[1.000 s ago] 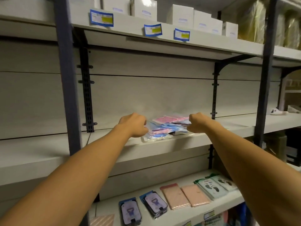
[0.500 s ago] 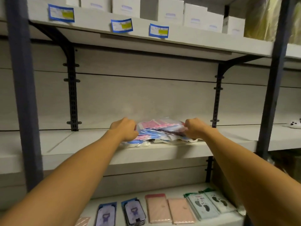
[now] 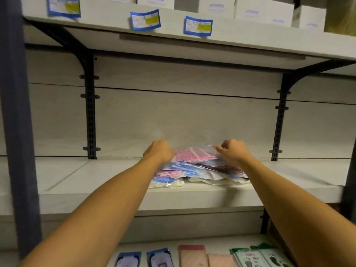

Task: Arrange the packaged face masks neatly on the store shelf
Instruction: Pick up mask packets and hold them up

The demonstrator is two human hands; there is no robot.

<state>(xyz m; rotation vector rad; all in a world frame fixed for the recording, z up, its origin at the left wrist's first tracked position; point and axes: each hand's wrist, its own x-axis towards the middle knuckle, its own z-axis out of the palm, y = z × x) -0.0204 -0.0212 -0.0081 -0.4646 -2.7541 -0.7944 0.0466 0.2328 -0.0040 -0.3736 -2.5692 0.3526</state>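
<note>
A loose pile of packaged face masks (image 3: 198, 171), pink and blue in clear plastic bags, lies on the middle white shelf (image 3: 192, 197) near its front edge. My left hand (image 3: 159, 151) grips the left end of the top pink pack (image 3: 194, 156). My right hand (image 3: 234, 151) pinches the right end of that same pack's clear wrapper. The pack is raised slightly off the pile and tilted toward me. The fingers of both hands are curled and partly hidden behind the plastic.
White boxes (image 3: 264, 12) line the top shelf above blue-and-yellow price tags (image 3: 198, 26). Dark bracket uprights (image 3: 91, 112) (image 3: 279, 122) stand on either side of the pile. Flat packaged goods (image 3: 192, 256) lie on the lower shelf. A dark post (image 3: 17, 132) rises at left.
The view has moved closer and shifted left. Both hands have slid from the sides of the pile up to the top pink pack and lifted its ends.
</note>
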